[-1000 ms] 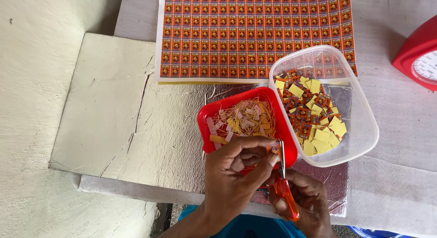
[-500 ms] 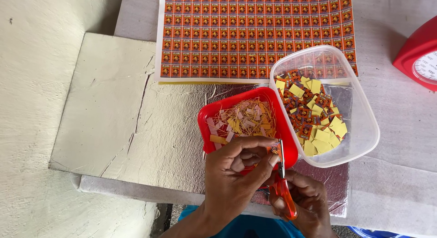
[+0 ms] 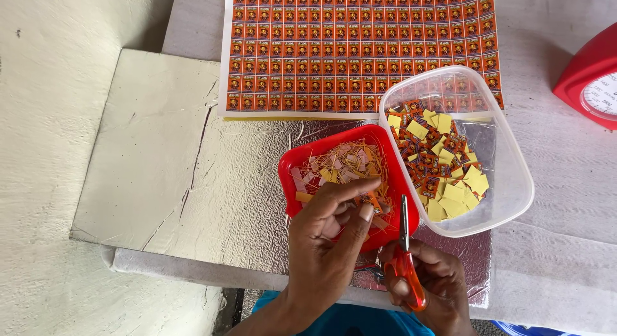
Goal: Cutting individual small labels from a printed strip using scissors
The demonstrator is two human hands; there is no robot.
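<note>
Lying flat: silver board [image 3: 160,182], grey cloth [image 3: 565,182] beneath.

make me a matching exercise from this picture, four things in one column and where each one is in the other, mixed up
Things:
1. scissors
2. printed sheet
3. red tray
4. clear tub

Places:
A. holds thin paper trimmings
B. in the right hand
C. holds small cut orange and yellow labels
D. flat at the far side of the table, uncut

Pairs: 1-B, 2-D, 3-A, 4-C
</note>
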